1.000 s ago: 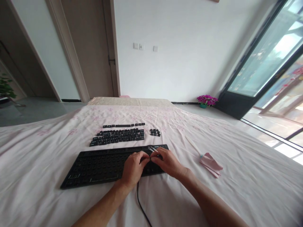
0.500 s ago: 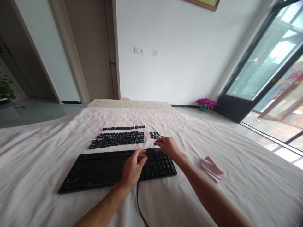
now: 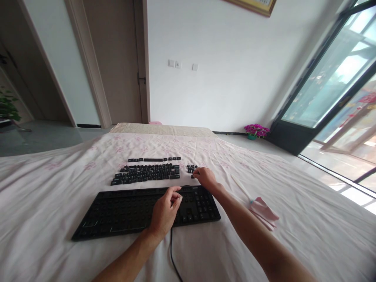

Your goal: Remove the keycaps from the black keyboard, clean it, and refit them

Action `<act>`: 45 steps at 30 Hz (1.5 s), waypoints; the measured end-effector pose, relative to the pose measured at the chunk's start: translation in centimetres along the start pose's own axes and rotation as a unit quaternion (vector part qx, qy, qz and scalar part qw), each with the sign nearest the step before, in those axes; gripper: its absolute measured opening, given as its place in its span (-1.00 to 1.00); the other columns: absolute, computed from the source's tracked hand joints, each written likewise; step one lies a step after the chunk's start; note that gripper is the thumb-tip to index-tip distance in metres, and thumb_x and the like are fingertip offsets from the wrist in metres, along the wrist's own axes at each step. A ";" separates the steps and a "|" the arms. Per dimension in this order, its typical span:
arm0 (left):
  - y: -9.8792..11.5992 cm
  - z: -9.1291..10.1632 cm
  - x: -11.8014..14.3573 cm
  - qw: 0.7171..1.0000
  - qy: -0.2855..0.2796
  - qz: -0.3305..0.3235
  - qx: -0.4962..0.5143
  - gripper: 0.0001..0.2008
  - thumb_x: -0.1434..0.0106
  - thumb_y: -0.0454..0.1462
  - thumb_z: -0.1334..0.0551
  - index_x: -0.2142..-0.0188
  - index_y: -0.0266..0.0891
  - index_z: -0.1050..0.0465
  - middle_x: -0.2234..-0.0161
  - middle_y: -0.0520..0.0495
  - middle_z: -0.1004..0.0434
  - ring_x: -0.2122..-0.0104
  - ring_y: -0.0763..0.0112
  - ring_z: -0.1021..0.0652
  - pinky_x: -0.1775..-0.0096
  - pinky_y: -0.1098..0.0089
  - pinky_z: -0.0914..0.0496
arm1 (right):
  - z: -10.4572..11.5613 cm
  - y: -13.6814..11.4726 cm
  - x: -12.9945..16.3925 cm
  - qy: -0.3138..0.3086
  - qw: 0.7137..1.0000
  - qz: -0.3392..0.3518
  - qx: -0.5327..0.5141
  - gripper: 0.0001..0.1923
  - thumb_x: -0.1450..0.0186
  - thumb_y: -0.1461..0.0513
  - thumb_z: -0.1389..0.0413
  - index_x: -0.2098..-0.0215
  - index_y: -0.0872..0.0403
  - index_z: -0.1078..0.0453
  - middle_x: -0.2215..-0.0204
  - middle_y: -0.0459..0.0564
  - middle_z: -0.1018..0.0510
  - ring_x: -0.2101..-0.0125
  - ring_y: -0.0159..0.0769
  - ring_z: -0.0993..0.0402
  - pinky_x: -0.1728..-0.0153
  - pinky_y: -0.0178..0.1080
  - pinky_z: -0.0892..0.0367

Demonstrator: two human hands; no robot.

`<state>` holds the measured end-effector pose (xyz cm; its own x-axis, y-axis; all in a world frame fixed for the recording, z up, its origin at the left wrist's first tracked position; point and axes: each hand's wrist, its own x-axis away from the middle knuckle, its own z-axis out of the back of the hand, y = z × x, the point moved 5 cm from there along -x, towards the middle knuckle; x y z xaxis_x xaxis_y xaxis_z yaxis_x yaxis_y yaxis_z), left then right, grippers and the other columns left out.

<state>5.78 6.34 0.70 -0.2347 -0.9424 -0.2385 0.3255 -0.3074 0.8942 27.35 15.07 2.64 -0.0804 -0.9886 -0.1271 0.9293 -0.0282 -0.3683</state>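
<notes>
A black keyboard lies flat on the cloth, with many keys off its main section. My left hand is over its right-centre part, fingers loosely curled, a small gap between thumb and forefinger and nothing visible in it. Beyond the keyboard's upper right edge, my right hand has its fingertips pinched at a black keycap. That keycap sits at the near side of a small keycap cluster, which the hand partly covers. Larger rows of loose keycaps lie to the left, behind the keyboard.
A long bar-shaped keycap lies in the farthest row. On the right is a white stick with a pink cloth at its end. A black cable runs from the keyboard toward me over the wrinkled, floral bedcover.
My right hand has shifted slightly, its fingertips settling at the near side of the small keycap cluster. My left hand stays over the keyboard.
</notes>
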 end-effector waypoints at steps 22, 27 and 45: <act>0.8 1.7 1.0 0.975 -0.158 -0.093 -0.125 -0.67 0.00 -0.22 -0.42 0.19 -0.09 -0.51 0.29 0.08 -0.54 0.32 0.39 -0.46 0.26 0.41 -0.31 | 2.4 -7.7 12.1 -0.135 0.895 0.120 -0.409 -0.74 -0.36 0.08 0.00 0.26 0.09 -0.39 0.39 -0.05 -0.53 0.41 -0.38 -0.39 0.39 -0.34 -0.31; 0.9 1.5 1.0 0.965 -0.171 -0.106 -0.168 -0.72 -0.01 -0.16 -0.43 0.26 -0.09 -0.52 0.33 0.09 -0.53 0.29 0.38 -0.47 0.26 0.41 -0.27 | 2.3 -8.2 12.6 -0.154 0.901 0.164 -0.372 -0.76 -0.37 0.15 0.01 0.30 0.09 -0.43 0.36 -0.05 -0.56 0.34 -0.35 -0.45 0.30 -0.33 -0.34; 1.9 0.3 1.0 0.961 -0.171 -0.132 -0.174 -0.91 -0.10 -0.23 -0.33 0.49 -0.14 -0.48 0.42 0.07 -0.49 0.34 0.38 -0.44 0.32 0.42 -0.22 | 1.7 -8.7 13.4 -0.143 0.898 0.303 -0.286 -0.66 -0.41 0.18 0.09 0.37 0.08 -0.47 0.32 -0.01 -0.55 0.35 -0.34 -0.47 0.22 -0.28 -0.36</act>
<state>5.90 4.85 2.31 -0.6183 -0.7459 -0.2478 0.4865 -0.6108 0.6247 18.80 1.86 5.70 0.5489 -0.7968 -0.2527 0.4273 0.5273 -0.7344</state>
